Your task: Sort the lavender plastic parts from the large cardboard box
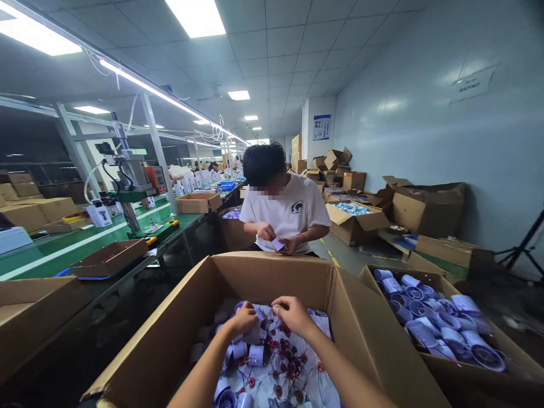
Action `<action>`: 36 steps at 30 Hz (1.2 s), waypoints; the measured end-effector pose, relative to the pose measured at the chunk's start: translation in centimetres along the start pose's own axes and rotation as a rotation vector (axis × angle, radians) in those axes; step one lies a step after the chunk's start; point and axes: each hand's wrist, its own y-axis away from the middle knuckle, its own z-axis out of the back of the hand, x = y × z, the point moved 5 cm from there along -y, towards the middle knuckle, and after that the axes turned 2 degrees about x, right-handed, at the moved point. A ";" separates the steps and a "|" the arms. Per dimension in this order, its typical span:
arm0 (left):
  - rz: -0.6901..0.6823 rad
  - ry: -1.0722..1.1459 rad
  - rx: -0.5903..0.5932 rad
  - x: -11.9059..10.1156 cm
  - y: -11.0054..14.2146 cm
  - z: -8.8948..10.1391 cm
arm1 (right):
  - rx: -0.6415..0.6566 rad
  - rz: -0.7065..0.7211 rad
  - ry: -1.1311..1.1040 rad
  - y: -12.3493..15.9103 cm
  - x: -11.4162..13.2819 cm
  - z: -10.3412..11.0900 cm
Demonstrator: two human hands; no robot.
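Both of my hands reach into a large open cardboard box (272,269). My left hand (245,320) has its fingers curled round a purple plastic cup-shaped housing (238,306), mostly hidden behind the fingers. My right hand (294,315), just to its right, pinches a small pale piece (276,309) too small to name. Below the hands, several small red-and-black parts with thin wires (293,362) lie on white sheeting (263,385). More purple housings (256,355) are heaped along the left side of the box.
A co-worker in a white shirt (272,218) sits across the box, holding a purple piece (277,244). To the right, another carton (425,362) is full of purple housings (450,334). A green workbench (187,226) with a press (130,170) runs along the left.
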 end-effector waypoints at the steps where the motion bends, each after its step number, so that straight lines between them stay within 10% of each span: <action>1: -0.007 -0.005 -0.021 -0.6 0.1 0.5 | -0.060 0.003 -0.132 0.2 0.6 0.9; 5: -0.102 0.070 -0.045 -3.4 1.0 1.3 | -0.244 -0.043 -0.583 1.0 1.7 3.2; 14: -0.112 0.811 0.239 -7.3 3.6 -1.3 | -0.199 -0.187 -0.916 2.4 1.3 3.8; 36: -0.273 0.670 0.264 -8.5 3.7 -1.9 | -0.071 -0.152 -1.019 3.2 2.5 3.9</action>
